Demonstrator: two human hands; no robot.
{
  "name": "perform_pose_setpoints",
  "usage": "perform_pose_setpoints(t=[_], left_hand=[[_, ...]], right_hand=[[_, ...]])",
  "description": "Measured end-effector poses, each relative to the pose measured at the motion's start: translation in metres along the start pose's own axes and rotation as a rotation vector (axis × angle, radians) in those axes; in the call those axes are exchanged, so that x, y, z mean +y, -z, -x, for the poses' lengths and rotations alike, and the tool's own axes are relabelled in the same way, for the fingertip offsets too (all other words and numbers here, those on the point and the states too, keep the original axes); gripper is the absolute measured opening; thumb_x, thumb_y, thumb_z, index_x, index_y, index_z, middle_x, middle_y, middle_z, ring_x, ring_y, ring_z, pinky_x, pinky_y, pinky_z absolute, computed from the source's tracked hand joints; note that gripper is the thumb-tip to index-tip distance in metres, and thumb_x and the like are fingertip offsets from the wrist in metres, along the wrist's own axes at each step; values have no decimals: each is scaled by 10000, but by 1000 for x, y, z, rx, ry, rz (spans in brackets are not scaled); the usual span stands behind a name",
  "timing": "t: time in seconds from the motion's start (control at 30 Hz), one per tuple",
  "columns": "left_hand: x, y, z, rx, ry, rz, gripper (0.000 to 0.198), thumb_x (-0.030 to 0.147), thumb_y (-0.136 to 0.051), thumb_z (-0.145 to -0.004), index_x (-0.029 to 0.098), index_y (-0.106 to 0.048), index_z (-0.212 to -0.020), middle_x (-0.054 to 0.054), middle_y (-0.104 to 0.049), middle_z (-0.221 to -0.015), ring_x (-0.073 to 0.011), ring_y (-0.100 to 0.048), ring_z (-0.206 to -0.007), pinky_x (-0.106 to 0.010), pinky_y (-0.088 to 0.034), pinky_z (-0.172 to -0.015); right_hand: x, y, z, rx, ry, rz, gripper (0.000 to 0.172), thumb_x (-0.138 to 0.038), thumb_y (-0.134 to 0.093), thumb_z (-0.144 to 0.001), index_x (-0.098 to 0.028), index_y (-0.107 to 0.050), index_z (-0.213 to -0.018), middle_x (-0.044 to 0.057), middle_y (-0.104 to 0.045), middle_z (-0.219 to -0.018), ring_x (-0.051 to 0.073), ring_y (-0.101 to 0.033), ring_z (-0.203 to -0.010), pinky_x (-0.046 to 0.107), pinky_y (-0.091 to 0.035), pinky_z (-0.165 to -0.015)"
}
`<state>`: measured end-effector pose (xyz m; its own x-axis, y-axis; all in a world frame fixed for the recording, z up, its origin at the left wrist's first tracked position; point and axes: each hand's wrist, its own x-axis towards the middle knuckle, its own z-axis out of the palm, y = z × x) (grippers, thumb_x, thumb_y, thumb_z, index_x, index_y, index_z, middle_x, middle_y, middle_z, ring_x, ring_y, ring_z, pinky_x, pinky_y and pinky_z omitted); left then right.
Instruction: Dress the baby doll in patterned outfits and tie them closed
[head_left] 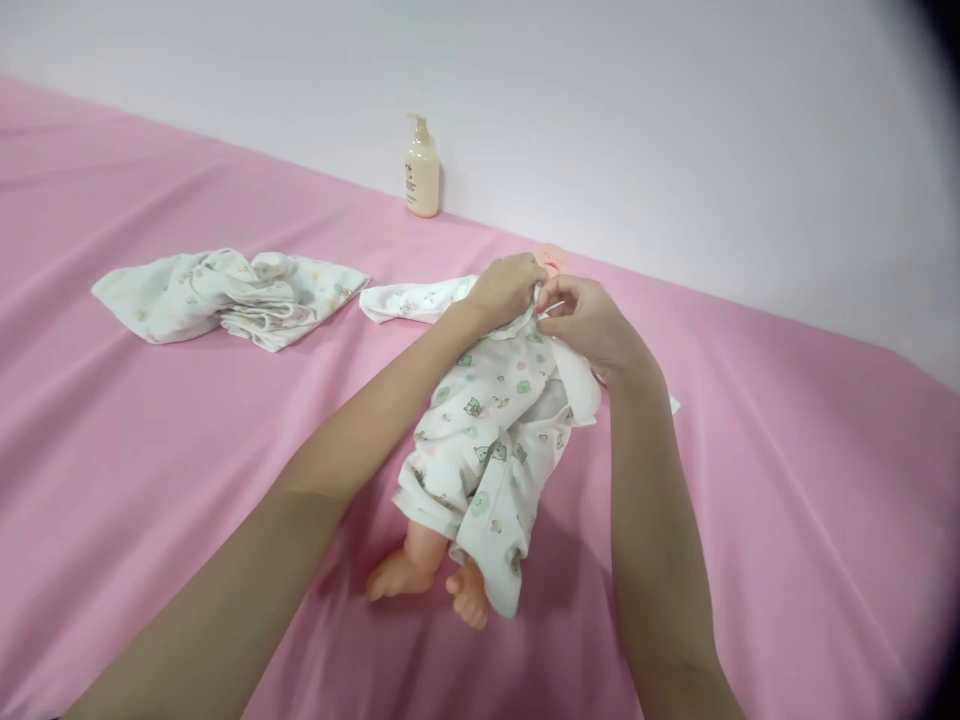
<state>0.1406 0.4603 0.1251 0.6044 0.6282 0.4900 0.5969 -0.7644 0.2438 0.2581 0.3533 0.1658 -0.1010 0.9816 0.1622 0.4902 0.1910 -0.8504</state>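
A baby doll [548, 260] lies on its back on a pink sheet, its bare feet toward me. It wears a white printed garment [480, 420], whose left sleeve lies stretched out flat. At the doll's chest, just below the face, my left hand [510, 285] is closed on the garment's upper edge. Close beside it on the right, my right hand [581, 318] has its thumb and fingers pinched at the same edge of the cloth. Both hands hide the doll's neck and part of its face.
A crumpled white printed cloth [240, 295] lies on the pink sheet [187, 450] at the left. A cream pump bottle [422, 175] stands at the back against the pale wall [637, 140].
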Motion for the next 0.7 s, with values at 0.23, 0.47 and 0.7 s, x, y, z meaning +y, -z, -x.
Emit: perform_pose_setpoints(t=[0.23,0.47,0.7], left_hand=[[0,-1,-1,-33,189,-45,354,134,-409,-847,213,-689,-1050,-80,-671,-1028,-216,-585,-922,-322,-423,-821],[-5,-6,0,66,78,-89,346,119,-380,-848,162,-692,-991,-98,-673,-1032,-239,-575,-1004,-365,-415,-896],[10,3,6,-52,137,-41,269,96,-471,-804,160,-661,-982,-89,-680,-927,-237,-624,-856,-354,-460,-799]], right_hand=[[-11,-9,9,-459,89,218,185,-116,-584,-659,-196,-485,-793,-13,-530,-839,108,-524,-700,237,-417,-615],[-12,-9,11,-122,-94,623,162,-196,-635,-665,-193,-477,-699,-7,-535,-676,127,-482,-602,250,-345,-529],[-14,-13,11,-140,-183,730,194,-298,-643,-684,-188,-514,-590,50,-564,-594,190,-550,-568,298,-409,-506]])
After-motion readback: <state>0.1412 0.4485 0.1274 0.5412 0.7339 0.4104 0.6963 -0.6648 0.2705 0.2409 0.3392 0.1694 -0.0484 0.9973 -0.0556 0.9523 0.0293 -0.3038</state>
